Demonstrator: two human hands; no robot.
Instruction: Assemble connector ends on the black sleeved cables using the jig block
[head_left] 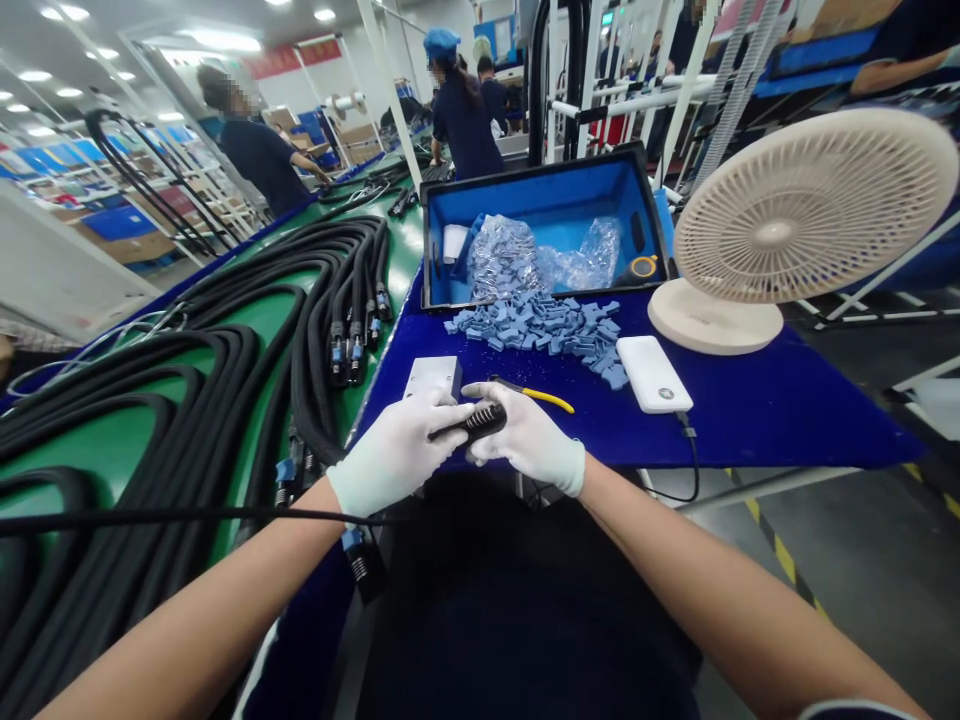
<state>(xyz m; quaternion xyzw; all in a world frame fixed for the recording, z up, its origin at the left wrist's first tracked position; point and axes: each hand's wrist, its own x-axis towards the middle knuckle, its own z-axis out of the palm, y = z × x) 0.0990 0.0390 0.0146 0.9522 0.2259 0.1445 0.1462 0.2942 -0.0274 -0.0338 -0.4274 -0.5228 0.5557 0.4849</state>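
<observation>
A black ribbed connector [486,420] is held between my two white-gloved hands, just above the near edge of the blue-covered table [772,415]. My left hand [397,452] pinches its left end with thumb and fingers. Curled around its right end is my right hand [534,445], fingers partly hiding it. A grey metal block [433,376] sits just beyond my left hand. Pliers with a yellow handle [551,401] lie behind my right hand. Farther back spreads a pile of small blue plastic pieces [540,325].
A blue bin [577,190] with plastic bags stands behind the pile. On the right are a white power bank [652,375] with a cable and a beige fan [776,235]. Thick black cables [195,370] cover the green bench at left. Co-workers [469,120] stand farther off.
</observation>
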